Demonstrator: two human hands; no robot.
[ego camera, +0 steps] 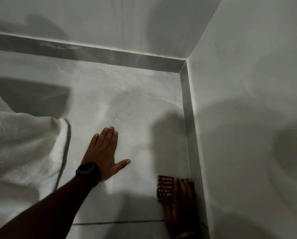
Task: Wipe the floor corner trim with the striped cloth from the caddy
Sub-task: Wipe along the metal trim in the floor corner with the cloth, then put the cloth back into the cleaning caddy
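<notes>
A grey trim strip (187, 104) runs along the foot of the right wall and meets a second strip under the back wall at the corner (182, 66). My right hand (180, 204) lies flat on a dark red striped cloth (165, 188) and presses it against the lower end of the right trim. My left hand (104, 152) rests flat on the pale floor tile, fingers spread, holding nothing. A black watch (88, 170) sits on its wrist.
White bedding or a towel (23, 149) hangs at the left, close to my left arm. A dark shape (34, 95) stands behind it. Grey walls close the corner at the back and right. A grout line (120, 222) crosses the floor near me.
</notes>
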